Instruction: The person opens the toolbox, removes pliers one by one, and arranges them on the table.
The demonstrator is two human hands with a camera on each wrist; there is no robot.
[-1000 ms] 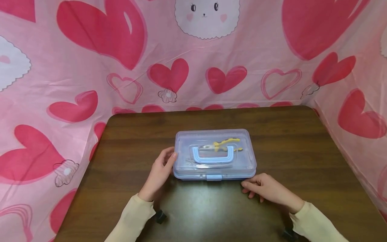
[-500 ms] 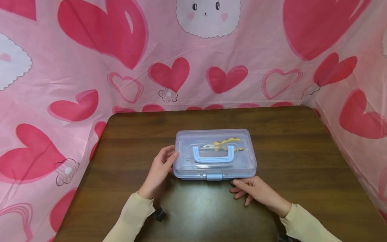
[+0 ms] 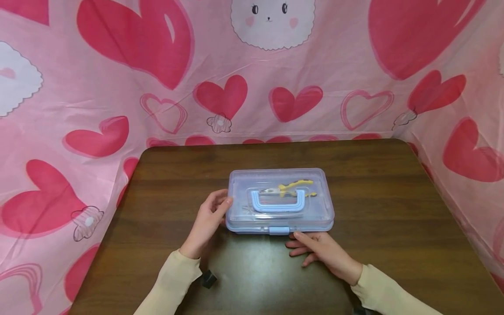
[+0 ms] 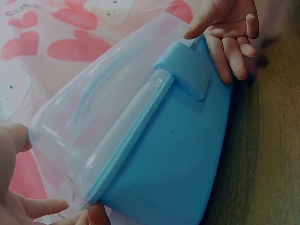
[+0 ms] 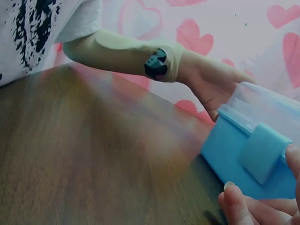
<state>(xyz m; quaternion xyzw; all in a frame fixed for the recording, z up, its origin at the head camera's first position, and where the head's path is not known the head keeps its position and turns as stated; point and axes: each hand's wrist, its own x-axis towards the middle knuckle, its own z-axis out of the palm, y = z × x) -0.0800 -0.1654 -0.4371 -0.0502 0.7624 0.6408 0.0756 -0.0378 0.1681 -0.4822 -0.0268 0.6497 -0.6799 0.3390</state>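
Note:
A plastic toolbox (image 3: 320, 210) with a clear lid and blue base sits on the table, lid down. Its blue latch (image 3: 279, 230) faces the person, and a blue handle (image 3: 278, 209) lies on top. Through the lid show yellow-handled pliers (image 3: 299, 182). My left hand (image 3: 206, 224) holds the box's left end, thumb at the lid and fingertips along the lid's lower rim in the left wrist view. At the front, just right of the latch, my right hand (image 3: 326, 253) has its thumb (image 4: 201, 23) beside the latch and its fingers spread loosely along the base.
The brown wooden table (image 3: 378, 188) has rounded far corners. A pink heart-print cloth (image 3: 252, 105) hangs behind it and on both sides. A small black device (image 5: 155, 64) is strapped at the left wrist over a cream sleeve (image 3: 169, 280).
My right hand has slid left along the box's front, from its right corner to beside the latch. My left hand and the toolbox stay almost where they were.

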